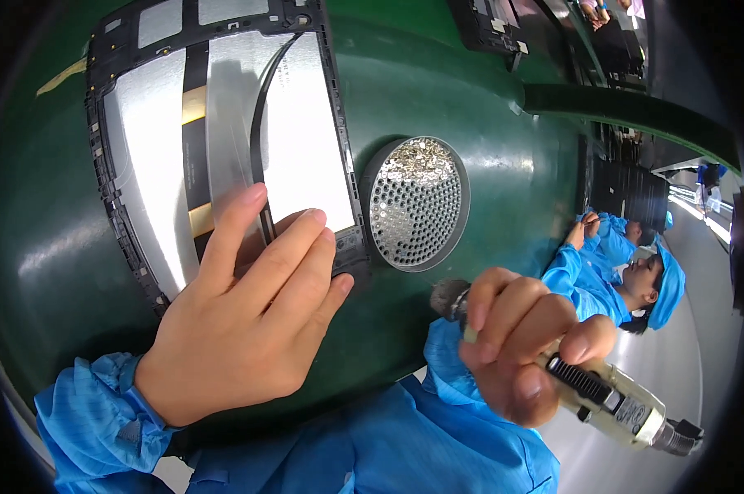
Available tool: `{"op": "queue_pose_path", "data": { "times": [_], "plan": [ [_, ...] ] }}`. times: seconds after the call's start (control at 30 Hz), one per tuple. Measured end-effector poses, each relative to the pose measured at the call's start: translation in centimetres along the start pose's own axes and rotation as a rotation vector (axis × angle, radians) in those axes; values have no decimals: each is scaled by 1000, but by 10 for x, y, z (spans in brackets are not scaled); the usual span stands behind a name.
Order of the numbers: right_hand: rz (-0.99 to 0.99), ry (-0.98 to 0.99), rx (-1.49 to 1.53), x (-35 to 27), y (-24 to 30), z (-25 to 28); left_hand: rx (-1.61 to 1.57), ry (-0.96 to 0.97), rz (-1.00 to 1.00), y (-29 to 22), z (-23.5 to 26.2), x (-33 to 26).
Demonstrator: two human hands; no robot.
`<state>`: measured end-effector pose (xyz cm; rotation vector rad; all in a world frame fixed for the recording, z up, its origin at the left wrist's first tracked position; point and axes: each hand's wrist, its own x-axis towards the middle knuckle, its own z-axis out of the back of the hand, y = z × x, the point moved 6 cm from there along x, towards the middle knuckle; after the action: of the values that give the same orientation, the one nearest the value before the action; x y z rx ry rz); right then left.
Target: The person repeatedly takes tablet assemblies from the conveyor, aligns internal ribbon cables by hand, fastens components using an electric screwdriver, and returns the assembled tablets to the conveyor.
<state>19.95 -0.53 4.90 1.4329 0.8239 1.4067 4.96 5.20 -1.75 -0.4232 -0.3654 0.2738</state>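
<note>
My left hand (244, 317) lies with fingers stretched out over the lower part of an opened tablet-like device (306, 140), which has a black frame and silvery plates. Its fingertips rest near the end of a thin black cable (261, 115). A dark ribbon strip with gold-coloured patches (194, 156) runs lengthwise beside it, partly under my hand. My right hand (532, 337) is wrapped round a beige power screwdriver (627, 403), held off the table at the lower right. The driver's tip end (450, 298) points left; the bit itself is too blurred to make out.
A round metal dish with a perforated plate (417, 206) holds many small screws, just right of the device. Another dark device (491, 25) lies at the far edge. A green curved bar (635, 111) crosses the upper right. Two people in blue workwear (590, 276) sit farther right.
</note>
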Motion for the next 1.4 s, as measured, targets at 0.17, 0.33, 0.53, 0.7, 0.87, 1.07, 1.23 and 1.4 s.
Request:
{"op": "queue_pose_path", "data": {
  "times": [0.17,0.33,0.53,0.7,0.87,1.07,1.23,1.4],
  "plan": [
    [16,-25,19,3,-13,-19,-25,4,-14,3,-7,1],
    [-12,28,34,6,-15,-24,-15,4,5,1,-2,-2],
    [-21,35,24,6,-20,-24,-9,-4,-3,2,-7,-2],
    [-19,0,22,5,-22,-24,-24,11,7,2,-7,0],
    [-22,30,30,5,-23,-25,-18,9,19,2,-8,-2],
    [-2,4,43,3,-25,-27,-22,10,20,1,-6,-3],
    [-44,-8,97,1,-23,-25,-40,8,13,1,-2,-7],
    [38,-217,64,-16,-8,11,-2,-4,13,-2,4,-9]
  ]
}}
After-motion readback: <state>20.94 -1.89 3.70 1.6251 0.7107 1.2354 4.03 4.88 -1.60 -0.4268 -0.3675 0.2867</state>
